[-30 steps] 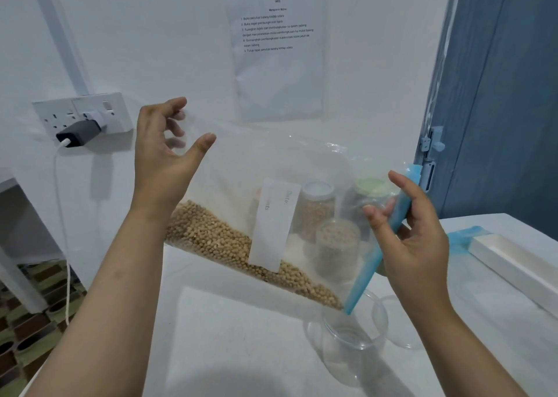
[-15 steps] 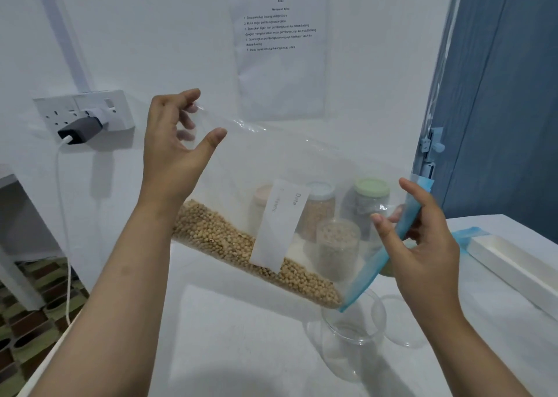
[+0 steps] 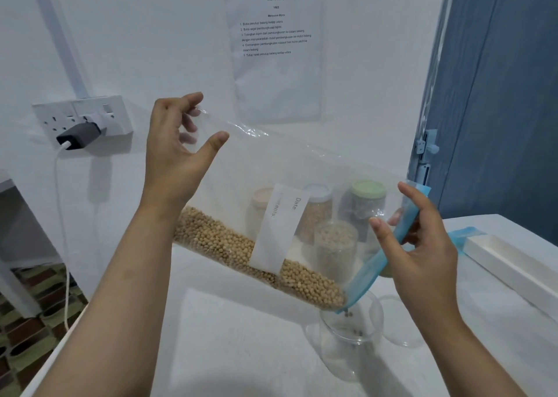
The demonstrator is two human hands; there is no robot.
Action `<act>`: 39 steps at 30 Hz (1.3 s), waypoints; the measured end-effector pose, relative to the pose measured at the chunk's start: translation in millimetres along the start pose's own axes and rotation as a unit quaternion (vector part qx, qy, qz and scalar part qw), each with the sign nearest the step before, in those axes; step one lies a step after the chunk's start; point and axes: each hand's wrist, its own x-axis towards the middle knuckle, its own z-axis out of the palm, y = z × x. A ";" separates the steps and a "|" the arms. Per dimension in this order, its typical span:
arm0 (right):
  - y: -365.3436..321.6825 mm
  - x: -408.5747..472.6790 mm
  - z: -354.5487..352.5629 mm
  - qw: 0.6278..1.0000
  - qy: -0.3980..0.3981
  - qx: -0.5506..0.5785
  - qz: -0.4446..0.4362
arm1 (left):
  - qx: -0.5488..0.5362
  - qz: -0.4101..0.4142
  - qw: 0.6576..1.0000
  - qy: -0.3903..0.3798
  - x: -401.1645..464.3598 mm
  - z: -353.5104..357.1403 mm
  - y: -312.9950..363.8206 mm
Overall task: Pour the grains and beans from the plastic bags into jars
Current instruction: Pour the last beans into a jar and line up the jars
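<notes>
Plastic bag of beans tilts over the open jar; my left hand pinches its raised corner, my right hand grips the blue mouth. If the mouth drifts sideways, beans may spill on the table.

Glossy clear plastic bag, matt paper label; clear glossy jar, smooth white table

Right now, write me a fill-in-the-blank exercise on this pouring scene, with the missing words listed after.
1. The plastic bag is tilted so its ____ zip edge points down at the empty jar.
2. The beans in the bag are ____ in colour.
3. The right hand pinches the bag's zip edge, while the ____ hand lifts its far corner.
4. The tallest filled jar behind has a ____ lid.

Missing words: blue; tan; left; green
</notes>
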 end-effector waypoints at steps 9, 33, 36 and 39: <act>-3.4 -1.1 -1.9 1.000 -0.003 0.002 0.003 | -0.002 -0.001 1.000 -0.002 0.0 0.6 -0.3; 1.1 2.0 -7.2 1.000 -0.015 0.004 0.017 | -0.004 0.000 1.000 -0.007 2.4 5.2 3.5; 1.4 1.5 -8.0 1.000 -0.016 0.000 0.018 | -0.004 -0.001 1.000 -0.008 2.6 5.5 3.1; 1.9 0.3 -8.6 1.000 -0.016 0.000 0.024 | -0.002 0.003 1.000 -0.009 2.1 5.7 2.7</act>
